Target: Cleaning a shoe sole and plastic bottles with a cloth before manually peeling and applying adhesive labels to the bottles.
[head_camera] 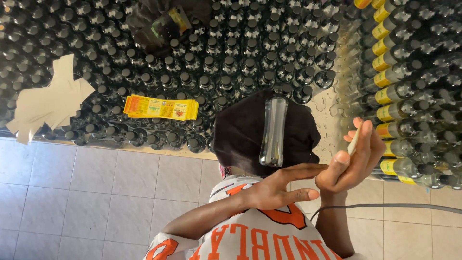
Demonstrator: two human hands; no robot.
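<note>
Pale tiled floor (pixel 96 192) below, tabletop (pixel 332 115) above it packed with dark-capped clear bottles (pixel 231 62) standing upright in rows. Far left: white backing paper scraps (pixel 48 101) lying on the caps. Next, a yellow label stack (pixel 161 107) flat on the bottle tops. Middle: black cloth (pixel 240 130) on the near tabletop edge, one clear empty bottle (pixel 273 131) lying on it, unlabelled, cap end away. Left hand (pixel 279 190) just below the cloth, fingers spread flat, grip open, holding nothing, near the bottle but not touching. Right hand (pixel 351 161) just beside it, grip pinched on a thin pale label strip (pixel 354 140), bottle to its left, apart. Far right: labelled bottles (pixel 399 96) lying stacked on their sides, yellow labels showing.
</note>
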